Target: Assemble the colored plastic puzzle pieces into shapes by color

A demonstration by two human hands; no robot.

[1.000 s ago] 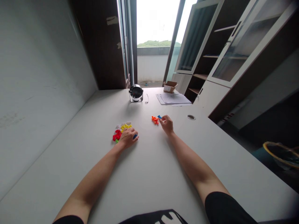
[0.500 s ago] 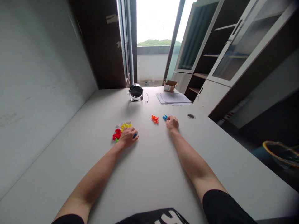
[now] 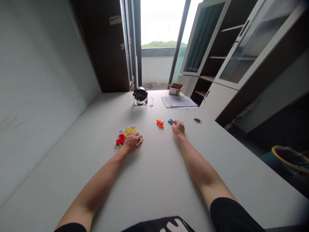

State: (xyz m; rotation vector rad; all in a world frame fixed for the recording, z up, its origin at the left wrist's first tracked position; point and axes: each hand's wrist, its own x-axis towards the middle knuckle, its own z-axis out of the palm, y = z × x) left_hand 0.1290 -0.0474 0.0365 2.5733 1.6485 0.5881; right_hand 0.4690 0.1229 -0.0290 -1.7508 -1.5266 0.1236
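Items as I see them through the head camera, from my remote seat:

Worktop (image 3: 149, 180), white; its left edge runs along the wall, its far edge faces the window.

Right hand (image 3: 178, 128): right of the worktop's middle, fingertips at the near end of the light blue pieces (image 3: 170, 121). Grip: fingers bent together; I cannot tell whether they pinch the blue or only touch it.

Orange pieces (image 3: 160, 123): one small cluster, just left of the light blue pieces and apart from them.

Left hand (image 3: 131, 141): palm down, left of the middle. Grip: fingers curved over a dark blue piece (image 3: 138, 140), mostly hidden; I cannot tell whether it is clasped.

Beside the left hand, on the side toward the left edge: red pieces (image 3: 120, 140), yellow pieces (image 3: 130, 130), white pieces (image 3: 122, 131), and a green piece (image 3: 120, 146), partly covered.

Near the far edge: round black device (image 3: 140, 95) on a silver stand; thin cord (image 3: 152, 101).

Far right corner: papers (image 3: 181, 101); cardboard box (image 3: 175, 89), behind them.
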